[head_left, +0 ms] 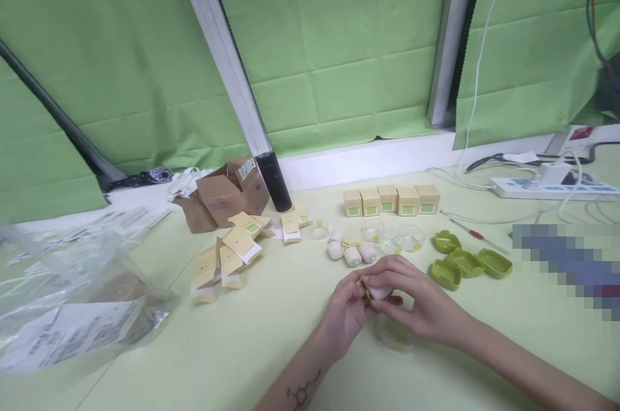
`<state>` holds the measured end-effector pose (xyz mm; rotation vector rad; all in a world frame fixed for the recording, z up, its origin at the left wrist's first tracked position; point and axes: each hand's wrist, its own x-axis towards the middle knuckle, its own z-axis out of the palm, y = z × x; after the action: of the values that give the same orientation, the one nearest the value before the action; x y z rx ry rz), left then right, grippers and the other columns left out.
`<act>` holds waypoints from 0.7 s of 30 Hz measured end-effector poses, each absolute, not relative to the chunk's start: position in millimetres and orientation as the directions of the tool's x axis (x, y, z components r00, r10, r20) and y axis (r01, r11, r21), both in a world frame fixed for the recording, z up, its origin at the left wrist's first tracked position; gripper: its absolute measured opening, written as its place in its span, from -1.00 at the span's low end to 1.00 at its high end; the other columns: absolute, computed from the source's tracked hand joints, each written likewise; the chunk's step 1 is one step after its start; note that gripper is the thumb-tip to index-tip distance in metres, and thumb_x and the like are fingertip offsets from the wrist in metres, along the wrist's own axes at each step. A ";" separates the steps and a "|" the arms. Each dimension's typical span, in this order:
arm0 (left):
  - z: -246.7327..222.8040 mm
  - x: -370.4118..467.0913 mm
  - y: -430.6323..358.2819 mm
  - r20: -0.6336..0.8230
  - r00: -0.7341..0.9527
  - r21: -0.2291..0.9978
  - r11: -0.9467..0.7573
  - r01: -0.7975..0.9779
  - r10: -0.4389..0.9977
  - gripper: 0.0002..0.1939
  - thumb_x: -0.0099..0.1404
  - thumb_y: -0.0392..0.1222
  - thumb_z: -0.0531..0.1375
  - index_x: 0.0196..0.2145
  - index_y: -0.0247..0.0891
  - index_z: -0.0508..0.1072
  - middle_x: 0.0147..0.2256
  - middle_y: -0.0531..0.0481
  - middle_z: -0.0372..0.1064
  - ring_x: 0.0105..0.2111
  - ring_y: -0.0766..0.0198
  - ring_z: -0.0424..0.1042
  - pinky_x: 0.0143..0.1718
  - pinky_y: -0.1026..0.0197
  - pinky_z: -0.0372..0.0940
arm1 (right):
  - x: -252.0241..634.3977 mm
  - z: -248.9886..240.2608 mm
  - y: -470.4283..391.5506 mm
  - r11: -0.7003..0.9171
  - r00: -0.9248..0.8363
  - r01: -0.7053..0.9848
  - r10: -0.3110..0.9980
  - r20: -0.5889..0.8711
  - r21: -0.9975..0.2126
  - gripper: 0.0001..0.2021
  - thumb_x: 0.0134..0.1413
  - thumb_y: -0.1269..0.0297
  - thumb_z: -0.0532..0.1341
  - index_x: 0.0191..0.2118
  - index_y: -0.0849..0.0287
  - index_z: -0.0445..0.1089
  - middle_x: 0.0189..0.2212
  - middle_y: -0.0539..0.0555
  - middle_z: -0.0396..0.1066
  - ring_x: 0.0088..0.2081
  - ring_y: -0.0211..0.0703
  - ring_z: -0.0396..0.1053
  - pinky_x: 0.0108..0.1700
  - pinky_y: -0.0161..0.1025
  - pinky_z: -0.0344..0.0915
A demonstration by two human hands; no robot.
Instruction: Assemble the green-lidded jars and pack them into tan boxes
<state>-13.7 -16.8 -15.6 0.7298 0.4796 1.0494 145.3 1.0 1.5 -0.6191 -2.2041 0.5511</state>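
Note:
Both hands meet over the near part of the table, around a pale rounded piece with a green piece at its left side. My left hand grips from the left, fingers closed. My right hand pinches the pale piece from above and the right. Fingers hide much of both pieces. Below the hands lies a clear plastic cup, partly covered. Just beyond sit several similar pale rounded pieces with a yellow cord. To the right are several green cup-shaped pieces.
Clear plastic cups stand behind the pale pieces. Small cardboard boxes line the back. Flattened boxes, an opened carton and a black cylinder are left. A red-handled screwdriver, power strip and plastic bag lie around.

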 end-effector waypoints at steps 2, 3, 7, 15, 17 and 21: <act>-14.3 -13.7 -16.6 0.008 0.436 0.753 0.282 -0.595 0.900 -0.63 0.05 -0.44 0.02 -0.16 -0.37 0.40 -0.24 -0.12 0.43 -0.21 0.14 0.42 -0.13 0.11 0.22 | 145.2 2.4 0.1 0.792 -0.603 0.255 0.578 0.550 -0.554 -0.74 0.08 0.48 0.15 -0.11 0.07 0.35 -0.15 0.10 0.40 -0.08 -0.07 0.29 -0.06 -0.11 0.30; -13.2 -14.0 -16.4 0.020 0.444 0.756 0.277 -0.593 0.896 -0.64 0.06 -0.43 0.03 -0.16 -0.37 0.39 -0.22 -0.13 0.43 -0.20 0.13 0.41 -0.14 0.12 0.22 | 145.7 2.8 -0.7 0.789 -0.609 0.262 0.582 0.539 -0.556 -0.71 0.09 0.46 0.15 -0.06 0.05 0.34 -0.11 0.10 0.39 -0.04 -0.07 0.27 -0.03 -0.10 0.29; -7.7 -16.9 -15.3 0.042 0.447 0.790 0.244 -0.563 0.894 -0.64 0.15 -0.33 0.09 -0.06 -0.34 0.28 -0.15 -0.20 0.40 -0.22 0.15 0.41 -0.24 0.18 0.22 | 152.8 2.2 -2.7 0.662 -0.550 0.305 0.710 0.441 -0.685 -0.46 0.11 0.28 0.18 0.20 -0.07 0.05 0.14 0.09 0.16 0.12 -0.03 0.16 0.09 -0.04 0.23; -12.2 -25.4 -15.3 -0.001 0.443 0.983 0.082 -0.163 0.896 -0.39 0.10 0.08 0.23 -0.03 -0.21 0.02 -0.10 -0.23 0.34 -0.17 0.17 0.34 -0.17 0.12 0.17 | 156.9 -1.0 4.2 0.348 -0.450 0.108 0.853 0.266 -0.931 -0.61 -0.08 0.19 0.33 -0.09 0.01 0.26 0.06 0.10 0.29 0.08 0.02 0.24 0.08 -0.01 0.22; -13.5 -28.6 -16.8 -0.033 0.505 0.996 -0.015 0.091 0.863 -0.19 -0.06 0.01 0.35 0.03 -0.17 0.00 0.00 -0.21 0.24 -0.01 0.07 0.23 -0.01 0.02 0.10 | 160.9 1.2 8.0 0.294 -0.385 -0.036 0.878 0.285 -0.955 -0.65 -0.11 0.19 0.35 -0.20 0.04 0.23 0.08 0.13 0.26 0.04 0.01 0.29 0.00 -0.03 0.30; -17.1 -27.9 -19.6 -0.131 0.540 0.864 -0.171 0.473 0.832 -0.33 -0.08 -0.11 0.34 -0.01 -0.14 0.22 0.01 -0.09 0.14 0.05 0.04 0.14 0.06 0.01 0.06 | 179.0 6.3 17.0 0.221 -0.350 -0.068 0.908 0.230 -0.973 -0.64 -0.04 0.12 0.30 -0.14 0.04 0.21 0.05 0.16 0.28 -0.15 -0.07 0.40 -0.18 -0.12 0.38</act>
<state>-27.9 -19.6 -17.1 1.8158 1.0789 0.4677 179.0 17.0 6.3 -0.8195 -1.5484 1.2979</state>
